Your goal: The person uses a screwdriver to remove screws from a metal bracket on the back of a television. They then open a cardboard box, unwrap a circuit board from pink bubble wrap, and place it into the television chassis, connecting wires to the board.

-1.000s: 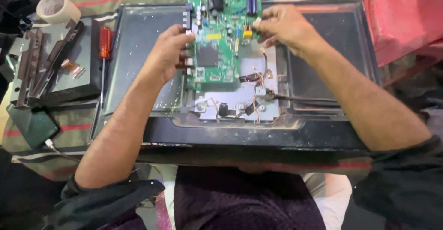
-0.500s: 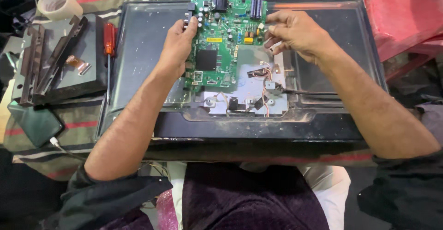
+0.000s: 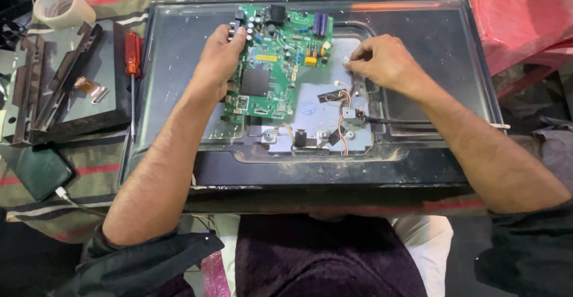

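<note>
While the left hand point(image 3: 219, 55) grips the left edge of the green circuit board point(image 3: 276, 58), fingers curled closed over its upper corner, the board lies flat on the open back of a flat screen point(image 3: 418, 52) set face down across the worktable. Board sits in the upper middle of the screen's dark rear panel, partly over a pale metal plate point(image 3: 316, 109).

Right hand point(image 3: 382, 64) is just right of the board, not touching it. Thumb and fingertips pinched shut on a small white connector point(image 3: 346, 61) at the end of thin wires. More wires point(image 3: 341, 127), red and white among them, trail down over the metal plate. A black cable point(image 3: 400, 120) runs off to the right from the plate.

Left of the screen, well apart from both hands: a red-handled screwdriver point(image 3: 132, 55) lying just beside the screen's edge, a black box point(image 3: 89, 103) with dark metal brackets point(image 3: 30, 91) stacked on it, a roll of tape point(image 3: 62, 6) at the far corner, a dark phone point(image 3: 37, 169) with a white cord plugged in. Striped cloth point(image 3: 89, 154) covers the table. Something red point(image 3: 519, 16) sits at upper right.
</note>
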`<action>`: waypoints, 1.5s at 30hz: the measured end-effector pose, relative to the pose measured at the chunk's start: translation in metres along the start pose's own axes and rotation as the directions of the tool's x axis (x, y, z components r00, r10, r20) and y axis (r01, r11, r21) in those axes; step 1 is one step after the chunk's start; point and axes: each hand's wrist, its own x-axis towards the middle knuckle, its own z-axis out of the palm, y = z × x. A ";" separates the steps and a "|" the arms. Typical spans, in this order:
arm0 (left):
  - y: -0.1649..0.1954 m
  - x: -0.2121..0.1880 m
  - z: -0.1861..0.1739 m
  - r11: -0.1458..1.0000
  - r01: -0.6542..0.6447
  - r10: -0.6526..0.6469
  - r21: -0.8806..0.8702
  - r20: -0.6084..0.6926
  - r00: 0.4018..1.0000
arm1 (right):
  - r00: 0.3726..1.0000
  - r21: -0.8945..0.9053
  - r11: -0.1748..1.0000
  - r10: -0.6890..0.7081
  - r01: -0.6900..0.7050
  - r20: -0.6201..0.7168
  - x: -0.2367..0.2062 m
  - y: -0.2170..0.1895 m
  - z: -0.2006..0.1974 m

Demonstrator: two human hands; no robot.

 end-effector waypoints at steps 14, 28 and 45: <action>0.019 -0.013 0.014 0.958 0.227 -0.223 0.174 -0.044 0.974 | 0.983 0.006 0.992 -0.127 0.129 -0.134 -0.002 0.002 0.018; 0.005 -0.008 0.021 0.989 0.106 -0.113 0.102 0.068 0.991 | 0.995 0.219 0.972 -0.070 0.085 -0.075 -0.010 -0.007 0.003; 0.005 -0.008 0.022 0.999 0.047 -0.048 0.015 0.091 0.995 | 0.990 0.123 0.985 -0.112 0.122 -0.089 -0.015 -0.015 -0.003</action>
